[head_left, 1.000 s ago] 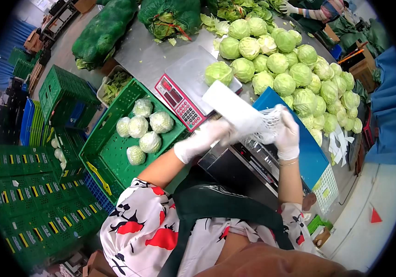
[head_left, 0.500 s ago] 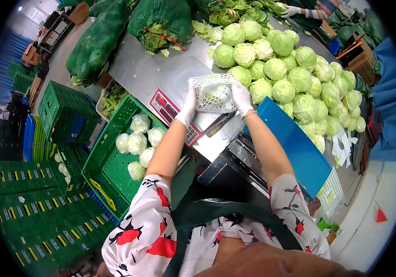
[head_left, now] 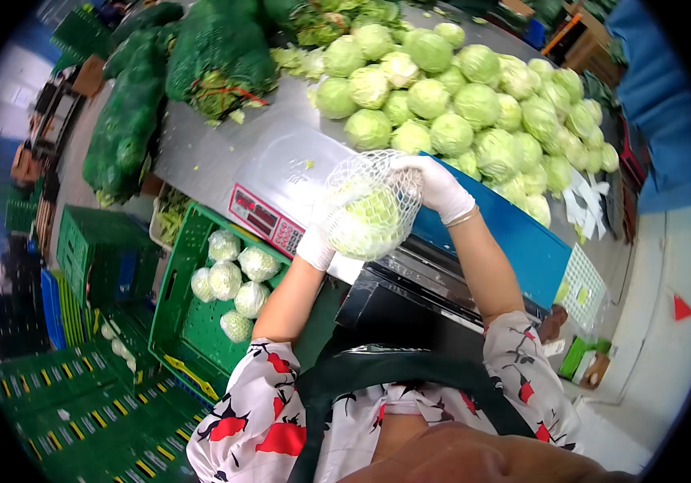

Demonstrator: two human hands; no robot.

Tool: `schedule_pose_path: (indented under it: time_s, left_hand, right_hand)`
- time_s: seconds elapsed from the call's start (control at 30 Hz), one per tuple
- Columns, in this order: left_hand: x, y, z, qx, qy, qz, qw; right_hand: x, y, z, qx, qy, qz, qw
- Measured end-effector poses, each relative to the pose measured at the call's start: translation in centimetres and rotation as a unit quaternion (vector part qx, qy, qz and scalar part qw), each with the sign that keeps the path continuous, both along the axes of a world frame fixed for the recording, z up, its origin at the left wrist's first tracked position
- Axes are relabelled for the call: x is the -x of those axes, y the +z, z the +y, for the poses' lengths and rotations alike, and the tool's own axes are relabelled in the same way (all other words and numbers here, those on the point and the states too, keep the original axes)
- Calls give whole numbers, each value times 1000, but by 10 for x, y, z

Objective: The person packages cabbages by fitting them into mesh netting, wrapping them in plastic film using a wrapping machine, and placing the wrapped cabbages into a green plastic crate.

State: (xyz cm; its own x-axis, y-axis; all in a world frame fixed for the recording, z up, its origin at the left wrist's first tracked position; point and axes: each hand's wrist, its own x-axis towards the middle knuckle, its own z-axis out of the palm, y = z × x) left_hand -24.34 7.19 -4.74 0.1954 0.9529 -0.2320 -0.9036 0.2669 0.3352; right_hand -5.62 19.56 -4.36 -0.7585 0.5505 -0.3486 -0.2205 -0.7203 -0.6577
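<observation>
A cabbage (head_left: 366, 221) inside a white mesh net (head_left: 370, 173) is held up in front of the scale. My left hand (head_left: 318, 240), in a white glove, is closed around its lower left side, fingers partly hidden behind it. My gloved right hand (head_left: 434, 187) grips the net at the upper right. The scale (head_left: 269, 221), with a red-edged keypad and a bare metal plate, lies just beyond my left hand. Bare cabbages (head_left: 474, 105) are heaped on the metal table behind my right hand.
A green crate (head_left: 192, 318) on the left holds several wrapped cabbages. Stuffed green net sacks (head_left: 221, 52) stand at the back left. A blue board (head_left: 506, 241) and a black machine (head_left: 394, 302) are near my right forearm. White strips (head_left: 585, 201) hang at the right.
The net was empty between my hands; now a cabbage sits in it. My hands have drawn nearer my body, and the view has shifted. The loose cabbage by the scale plate is no longer there.
</observation>
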Motion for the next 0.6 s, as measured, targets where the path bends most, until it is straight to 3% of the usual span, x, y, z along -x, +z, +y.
schedule_pose_path:
  time_s: [0.03, 0.1, 0.27, 0.3, 0.33, 0.37, 0.4, 0.43, 0.53, 0.6]
  left_hand:
    - [-9, 3, -2, -30, -66, -153, 986]
    - [-29, -2, 9, 0, -80, -98, 992]
    - [-91, -4, 43, -27, -76, 143, 987]
    - [-111, 9, 49, -134, -83, 204, 966]
    - [-131, 22, 54, -240, -88, 261, 931]
    - [-152, 19, 60, -259, -123, 265, 921]
    - [-171, 14, 66, -277, -158, 270, 908]
    - [-185, -8, 77, -304, -222, 263, 888]
    - [-214, -17, 85, -61, -226, 24, 972]
    - [-201, -24, 77, -63, -105, 206, 971]
  right_hand:
    - [-19, -9, -2, -1, -8, 22, 1000]
    - [-53, -15, -16, -7, -18, 68, 998]
    - [-135, 33, -83, -100, -258, -47, 960]
    - [-143, 39, -99, -123, -292, -73, 946]
    - [-154, 28, -111, -272, -265, -186, 906]
    - [-156, 22, -128, -334, -301, -255, 856]
    - [-155, 16, -142, -391, -333, -321, 795]
    - [-159, 3, -152, -362, -403, -301, 785]
    - [-188, -28, -167, -368, -453, -353, 731]
    - [-202, -25, -171, -382, -449, -372, 717]
